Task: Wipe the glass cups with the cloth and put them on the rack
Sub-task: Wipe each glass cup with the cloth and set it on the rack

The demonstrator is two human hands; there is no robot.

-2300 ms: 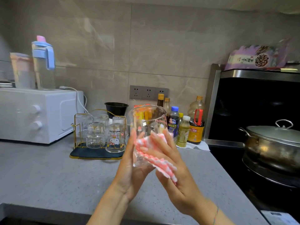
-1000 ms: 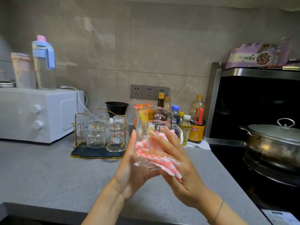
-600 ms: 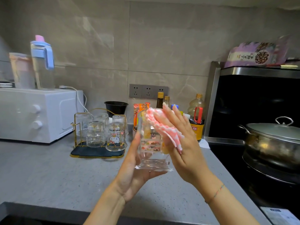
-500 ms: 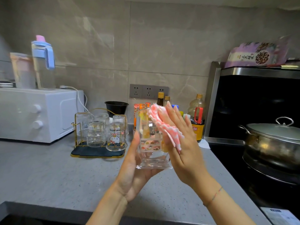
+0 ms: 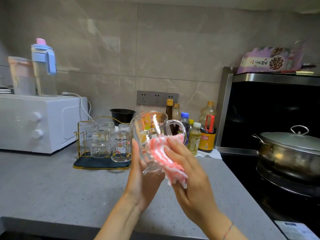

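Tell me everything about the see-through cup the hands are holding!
The glass cup is clear, with little colourful pictures and some lettering printed on it, a wide round mouth, a looped handle on its right side and a thick narrow foot. It is lifted above the counter, tilted, mouth up and away. The left hand cradles its foot from below, and the right hand presses a pink-and-white cloth against its side.

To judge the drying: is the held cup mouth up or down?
Mouth up: the cup has its rim on top, its foot below in the left hand; the right hand holds the cloth.
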